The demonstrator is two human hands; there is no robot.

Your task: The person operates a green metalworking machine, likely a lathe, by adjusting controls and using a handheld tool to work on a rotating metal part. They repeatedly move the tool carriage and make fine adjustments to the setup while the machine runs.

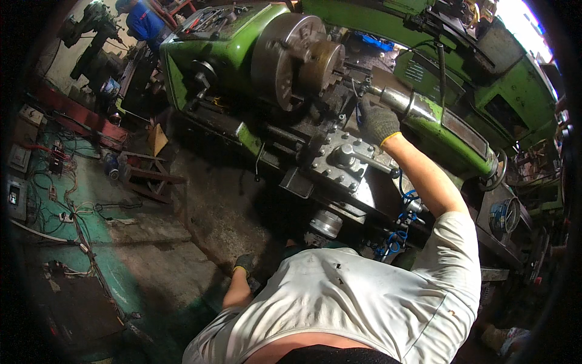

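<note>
My right hand [380, 121], in a dark knit glove with a yellow cuff, reaches over a green lathe. Its fingers are curled between the tool post [347, 156] and the silver tailstock quill [394, 98]. A thin, pale, bent piece [354, 88] shows just beyond the fingertips; whether I grip it is unclear. To the left of that hand, a round metal workpiece [319, 65] sits in the large lathe chuck [284, 57]. My left hand [245, 263], also gloved, hangs low by my side, away from the machine. Its fingers are too dim to read.
The tailstock handwheel [498, 170] is at the right, above a bucket [504, 215]. Blue coiled hose [397, 236] hangs by the carriage. Loose cables [76, 206] cross the floor at left, near a metal stand [151, 176]. A person in blue [145, 23] is at the far left.
</note>
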